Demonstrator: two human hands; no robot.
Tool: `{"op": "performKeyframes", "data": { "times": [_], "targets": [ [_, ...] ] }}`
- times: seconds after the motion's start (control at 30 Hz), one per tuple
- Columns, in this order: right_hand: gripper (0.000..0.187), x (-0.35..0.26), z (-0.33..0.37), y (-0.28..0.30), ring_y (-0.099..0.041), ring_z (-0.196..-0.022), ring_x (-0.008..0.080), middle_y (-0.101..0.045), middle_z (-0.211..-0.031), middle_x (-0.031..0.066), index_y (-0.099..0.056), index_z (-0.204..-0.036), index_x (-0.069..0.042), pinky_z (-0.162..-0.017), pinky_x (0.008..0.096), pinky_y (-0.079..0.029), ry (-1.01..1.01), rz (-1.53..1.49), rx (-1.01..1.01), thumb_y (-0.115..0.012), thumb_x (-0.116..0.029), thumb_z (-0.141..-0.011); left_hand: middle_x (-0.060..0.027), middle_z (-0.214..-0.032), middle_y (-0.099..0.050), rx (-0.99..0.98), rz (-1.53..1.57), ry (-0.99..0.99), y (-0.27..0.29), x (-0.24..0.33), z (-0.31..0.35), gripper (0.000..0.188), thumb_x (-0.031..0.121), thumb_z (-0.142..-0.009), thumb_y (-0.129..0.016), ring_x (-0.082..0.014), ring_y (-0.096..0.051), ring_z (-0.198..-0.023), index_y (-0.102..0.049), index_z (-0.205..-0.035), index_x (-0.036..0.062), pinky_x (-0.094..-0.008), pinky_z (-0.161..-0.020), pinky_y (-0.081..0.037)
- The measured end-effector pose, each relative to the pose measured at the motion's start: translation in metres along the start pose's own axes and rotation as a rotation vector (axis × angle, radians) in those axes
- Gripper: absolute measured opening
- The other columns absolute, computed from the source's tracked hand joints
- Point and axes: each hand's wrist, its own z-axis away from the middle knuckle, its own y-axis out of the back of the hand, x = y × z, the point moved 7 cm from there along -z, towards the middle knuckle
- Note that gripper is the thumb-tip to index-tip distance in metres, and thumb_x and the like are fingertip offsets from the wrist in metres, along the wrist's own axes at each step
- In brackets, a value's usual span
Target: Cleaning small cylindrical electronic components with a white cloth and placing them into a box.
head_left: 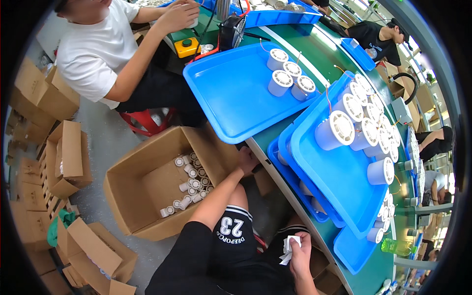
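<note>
Crumpled white paper or tissue (290,248) is pinched in my right hand (301,255), above my lap beside the workbench edge. My left hand (248,160) reaches forward to the bench's edge, just below the corner of a blue tray (236,93). Its fingers are partly hidden there, so I cannot tell what they hold. Several white cylindrical parts with slotted round tops (280,82) stand on that tray's right side. A large open cardboard box (142,177) sits left of my arm, with several small white cylinders (195,183) in it.
Stacked blue trays (314,162) bear many white cylinders at the right, overhanging the bench edge. A person in a white shirt (93,59) sits at the far left. More cardboard boxes (93,255) line the floor. A green bottle (397,247) lies on the bench (314,54).
</note>
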Motion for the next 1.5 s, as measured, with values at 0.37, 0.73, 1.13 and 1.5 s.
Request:
{"op": "performKeyframes", "data": {
  "times": [0.37,0.73,1.13,1.5],
  "targets": [
    [0.021,0.002,0.003,-0.008,-0.054,-0.081,0.0098,-0.054,-0.094,0.0030,-0.048,-0.109,-0.005,-0.071,0.0232,-0.044,-0.033,-0.004,-0.030,-0.057,0.000,-0.092,-0.0155,-0.115,-0.054,-0.400,-0.395,0.315,0.020,0.049,0.035,0.049,0.027,-0.069,-0.076,-0.0359,-0.060,-0.104,-0.062,-0.112,0.0090,-0.0462,-0.084,-0.054],
    [0.021,-0.002,0.004,-0.001,-0.054,-0.081,0.0085,-0.054,-0.095,0.0026,-0.048,-0.111,-0.006,-0.072,0.0222,-0.044,0.005,-0.020,-0.069,-0.056,-0.001,-0.093,-0.0153,-0.116,-0.055,-0.304,-0.386,0.362,0.033,0.040,0.044,0.050,0.029,-0.070,-0.078,-0.0355,-0.061,-0.105,-0.063,-0.111,0.0059,-0.0443,-0.086,-0.053],
    [0.017,0.005,0.027,-0.001,-0.059,-0.082,0.0153,-0.061,-0.094,0.0071,-0.055,-0.113,-0.004,-0.073,0.0273,-0.049,-0.015,0.080,-0.042,-0.053,-0.010,-0.096,-0.0158,-0.109,-0.055,-0.306,-0.360,0.339,0.020,0.053,0.061,0.038,0.024,-0.070,-0.076,-0.0357,-0.060,-0.104,-0.065,-0.102,0.0052,-0.0448,-0.085,-0.054],
    [0.014,0.032,0.001,0.006,-0.058,-0.081,0.0129,-0.059,-0.089,0.0042,-0.056,-0.103,-0.004,-0.074,0.0273,-0.049,0.010,-0.007,-0.096,-0.057,0.000,-0.089,-0.0104,-0.101,-0.060,-0.322,-0.616,0.208,0.008,0.029,0.057,0.022,0.023,-0.086,-0.057,-0.0250,-0.060,-0.098,-0.060,-0.103,0.0094,-0.0377,-0.080,-0.052]
  ]
}}
